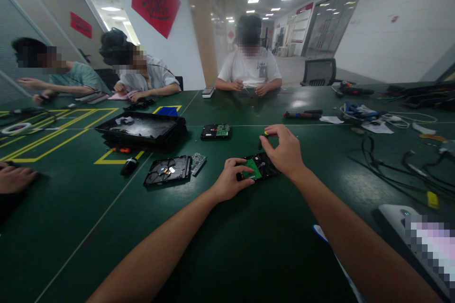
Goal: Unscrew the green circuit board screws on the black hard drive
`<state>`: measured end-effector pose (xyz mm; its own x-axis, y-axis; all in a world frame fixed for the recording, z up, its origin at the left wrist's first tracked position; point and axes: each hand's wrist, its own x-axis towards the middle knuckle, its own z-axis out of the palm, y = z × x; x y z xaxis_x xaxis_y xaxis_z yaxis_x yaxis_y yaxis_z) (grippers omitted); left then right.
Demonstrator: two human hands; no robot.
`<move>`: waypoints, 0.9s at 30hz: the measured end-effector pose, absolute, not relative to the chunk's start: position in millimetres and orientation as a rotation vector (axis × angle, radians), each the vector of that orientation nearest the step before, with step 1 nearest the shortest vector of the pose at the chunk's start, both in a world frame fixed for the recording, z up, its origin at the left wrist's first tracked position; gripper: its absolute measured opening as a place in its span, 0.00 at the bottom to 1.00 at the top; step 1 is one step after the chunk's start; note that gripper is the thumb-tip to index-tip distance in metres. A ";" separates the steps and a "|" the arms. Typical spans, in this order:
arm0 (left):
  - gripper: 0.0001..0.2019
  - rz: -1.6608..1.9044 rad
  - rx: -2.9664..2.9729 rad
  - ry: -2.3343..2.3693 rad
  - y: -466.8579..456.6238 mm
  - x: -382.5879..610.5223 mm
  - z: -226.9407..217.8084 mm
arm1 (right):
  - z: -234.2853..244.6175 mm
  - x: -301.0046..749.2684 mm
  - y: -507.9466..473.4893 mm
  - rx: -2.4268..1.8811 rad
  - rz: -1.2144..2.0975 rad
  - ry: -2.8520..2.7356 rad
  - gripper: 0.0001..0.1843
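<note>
A hard drive (266, 164) with a green circuit board lies on the green table in front of me. My left hand (232, 179) grips its left end, fingers on the board side and thumb at the near edge. Above the drive, my right hand (286, 149) pinches a small screwdriver (261, 143), its dark body upright and a bit of yellow showing at the top. The screwdriver's tip is too small to make out against the drive. To the left lie a second hard drive (168, 170) and a loose circuit board (198, 163) beside it. Farther back sits another hard drive (215, 131).
Black trays (142, 128) are stacked at the left, with a black-capped object (129, 166) nearby. Black cables (380, 165) and a white device (401, 218) lie at the right. A person (249, 68) sits opposite; others sit left. Another person's hand (16, 177) rests at the left edge.
</note>
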<state>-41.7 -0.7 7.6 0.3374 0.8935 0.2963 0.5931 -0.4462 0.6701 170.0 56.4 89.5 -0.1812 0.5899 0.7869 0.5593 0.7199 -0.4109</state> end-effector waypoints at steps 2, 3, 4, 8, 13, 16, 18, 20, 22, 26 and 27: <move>0.17 0.908 2.163 1.301 0.0 -42.1 6.4 | 89.3 170.0 56.2 -0.892 0.049 -1.853 0.05; 0.17 0.912 2.163 1.301 0.5 -42.2 5.5 | 89.6 169.9 55.7 -0.889 0.048 -1.865 0.04; 0.17 0.911 2.164 1.301 0.9 -42.3 4.5 | 89.9 169.7 55.1 -0.888 0.042 -1.878 0.04; 0.17 0.909 2.165 1.302 1.7 -42.5 2.3 | 90.4 169.5 54.5 -0.900 0.021 -1.882 0.06; 0.16 0.915 2.154 1.298 0.6 -42.4 3.9 | 88.9 170.0 56.6 -0.897 0.065 -1.855 0.04; 0.16 0.904 2.150 1.300 1.0 -42.2 3.5 | 89.7 169.6 55.2 -0.886 0.035 -1.886 0.05; 0.17 0.903 2.151 1.300 1.8 -42.2 2.2 | 89.9 169.3 54.4 -0.877 0.017 -1.892 0.07; 0.17 0.908 2.155 1.298 2.4 -42.3 0.9 | 88.9 169.1 54.8 -0.874 0.018 -1.886 0.08; 0.17 0.913 2.158 1.292 2.6 -42.5 0.3 | 87.1 169.0 56.1 -0.879 0.038 -1.866 0.08; 0.17 0.916 2.161 1.290 1.9 -42.6 1.4 | 86.1 168.8 56.8 -0.899 0.069 -1.849 0.07; 0.17 0.919 2.161 1.291 1.6 -42.5 1.8 | 86.8 168.8 56.2 -0.896 0.063 -1.862 0.07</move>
